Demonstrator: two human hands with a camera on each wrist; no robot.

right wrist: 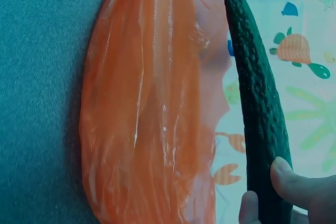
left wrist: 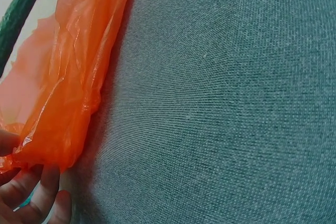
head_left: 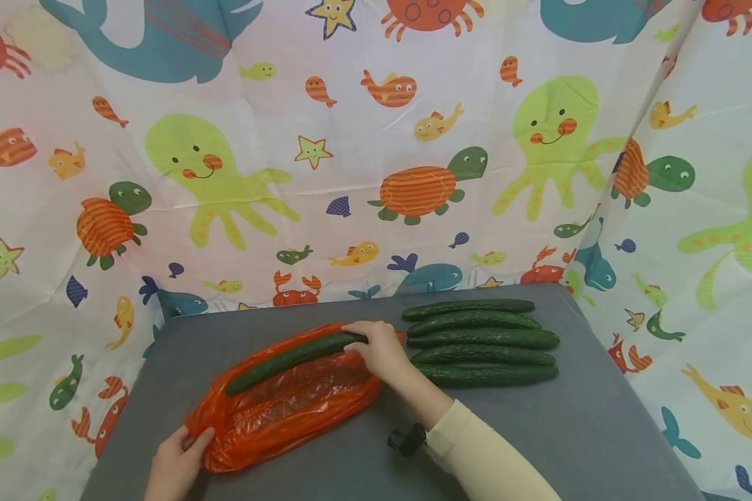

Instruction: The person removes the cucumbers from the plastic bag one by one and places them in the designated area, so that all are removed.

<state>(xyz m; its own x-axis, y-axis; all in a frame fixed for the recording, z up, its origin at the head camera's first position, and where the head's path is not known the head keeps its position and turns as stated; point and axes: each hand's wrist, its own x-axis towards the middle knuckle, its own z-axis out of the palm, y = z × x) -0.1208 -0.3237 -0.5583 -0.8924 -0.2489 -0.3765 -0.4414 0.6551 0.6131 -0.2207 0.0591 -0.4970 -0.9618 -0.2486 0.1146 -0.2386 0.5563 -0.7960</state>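
Observation:
My right hand (head_left: 379, 351) grips a long dark green cucumber (head_left: 294, 360) near one end, thumb on one side and fingers on the other in the right wrist view. The cucumber (right wrist: 257, 87) slants over a thin orange plastic bag (head_left: 307, 426), which lies spread on the table. Whether it touches the bag cannot be told. At the bag's near left corner, my left hand (head_left: 177, 463) pinches the plastic between thumb and fingers. The left wrist view has that bag edge (left wrist: 63, 135) bunched at the fingertips. Part of the left hand is cut off by the frame.
Several more cucumbers (head_left: 482, 338) lie side by side at the back right of the grey table (head_left: 539, 438). A patterned cloth (head_left: 351, 209) with sea animals hangs behind and along the sides. A small black device (head_left: 407, 440) sits at the right wrist.

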